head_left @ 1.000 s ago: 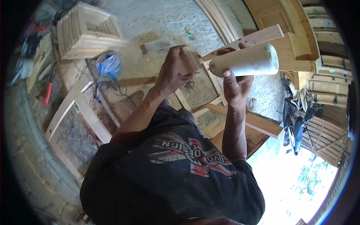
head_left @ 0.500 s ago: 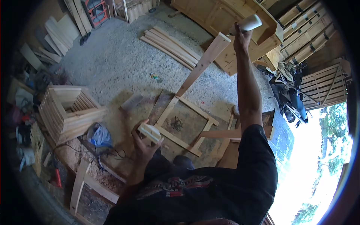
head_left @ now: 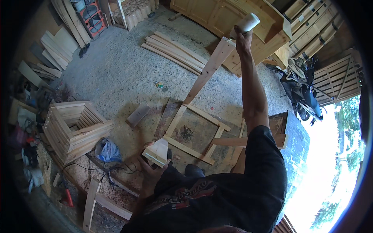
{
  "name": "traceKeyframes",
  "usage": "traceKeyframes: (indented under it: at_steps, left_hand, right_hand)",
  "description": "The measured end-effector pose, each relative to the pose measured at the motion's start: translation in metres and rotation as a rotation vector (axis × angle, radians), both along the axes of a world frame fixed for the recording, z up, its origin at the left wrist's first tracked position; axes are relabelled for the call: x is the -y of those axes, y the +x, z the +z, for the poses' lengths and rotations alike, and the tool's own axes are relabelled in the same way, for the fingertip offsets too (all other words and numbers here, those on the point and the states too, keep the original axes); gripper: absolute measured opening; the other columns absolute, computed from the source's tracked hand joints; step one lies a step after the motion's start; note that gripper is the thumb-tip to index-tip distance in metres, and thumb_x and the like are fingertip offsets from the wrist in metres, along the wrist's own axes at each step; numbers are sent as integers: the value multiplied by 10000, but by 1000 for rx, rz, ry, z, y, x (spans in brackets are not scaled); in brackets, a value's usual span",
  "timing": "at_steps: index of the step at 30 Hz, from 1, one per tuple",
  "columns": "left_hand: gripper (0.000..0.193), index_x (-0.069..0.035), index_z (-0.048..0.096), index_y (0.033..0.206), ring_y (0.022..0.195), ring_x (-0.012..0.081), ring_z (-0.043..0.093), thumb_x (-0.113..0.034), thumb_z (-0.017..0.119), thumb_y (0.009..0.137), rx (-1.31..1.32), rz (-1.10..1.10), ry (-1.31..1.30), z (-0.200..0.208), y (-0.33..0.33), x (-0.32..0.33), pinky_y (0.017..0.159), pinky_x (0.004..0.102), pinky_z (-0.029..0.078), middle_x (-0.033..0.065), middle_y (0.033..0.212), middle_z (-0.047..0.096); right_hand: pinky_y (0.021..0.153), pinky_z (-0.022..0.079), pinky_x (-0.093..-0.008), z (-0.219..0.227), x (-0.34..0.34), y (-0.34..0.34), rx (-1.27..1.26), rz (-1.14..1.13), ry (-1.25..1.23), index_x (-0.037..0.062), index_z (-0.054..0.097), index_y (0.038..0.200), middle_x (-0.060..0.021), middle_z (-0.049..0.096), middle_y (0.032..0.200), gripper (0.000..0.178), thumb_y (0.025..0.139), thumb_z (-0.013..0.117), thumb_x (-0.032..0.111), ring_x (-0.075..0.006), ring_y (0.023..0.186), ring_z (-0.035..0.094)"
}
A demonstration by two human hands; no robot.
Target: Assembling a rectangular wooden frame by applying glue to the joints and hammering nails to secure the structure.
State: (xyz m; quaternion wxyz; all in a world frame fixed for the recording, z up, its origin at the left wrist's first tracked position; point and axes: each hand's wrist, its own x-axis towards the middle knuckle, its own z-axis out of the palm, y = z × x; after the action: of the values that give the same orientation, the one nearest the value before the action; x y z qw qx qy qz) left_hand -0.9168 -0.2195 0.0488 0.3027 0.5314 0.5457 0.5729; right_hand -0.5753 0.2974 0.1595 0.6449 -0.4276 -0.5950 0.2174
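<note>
Right hand [head_left: 243, 41]: wrapped round the white bottle [head_left: 248, 22], so yeah, a proper closed grip
Bottle: in that fist, butt end up and right of it, tip pointing down-left at the top of the far post [head_left: 210, 69], can't tell if it's touching
What's changed: a second ago the bottle lay sideways close to the body, now the arm is stretched right out
Upshot: I'd say the bottle is being used on that far end now
Left hand [head_left: 152, 171]: fingers and thumb pinching the near post [head_left: 155, 153] from opposite sides, white line along its end
Right of the left hand: flat wooden frame [head_left: 189, 149] on the floor
Left of it: blue bag [head_left: 107, 150], then a wood stack [head_left: 77, 134]
Left of the right hand, well apart: loose planks [head_left: 175, 52]
</note>
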Motion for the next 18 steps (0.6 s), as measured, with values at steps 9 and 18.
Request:
traceKeyframes:
  at_steps: [9, 18]
  left_hand:
    - [907, 7, 272, 1361, 1236, 318, 484, -93, 858, 675, 130, -18, -72, -8, 3, 3, 1035, 448, 468, 193, 1336, 429]
    - [787, 0, 308, 1359, 1244, 288, 481, -37, 774, 726, 60, -14, -23, -12, 3, 4, 1023, 419, 462, 175, 1334, 441]
  right_hand:
    - [814, 528, -378, 9, 36, 27, -8, -175, -64, 16, 403, 1241, -118, 558, 1088, 524, 860, 750, 108, -221, 988, 588]
    - [763, 563, -405, 54, 189, 83, -781, 67, 233, 31, 469, 1167, -123, 597, 1032, 356, 889, 691, 21, -252, 923, 643]
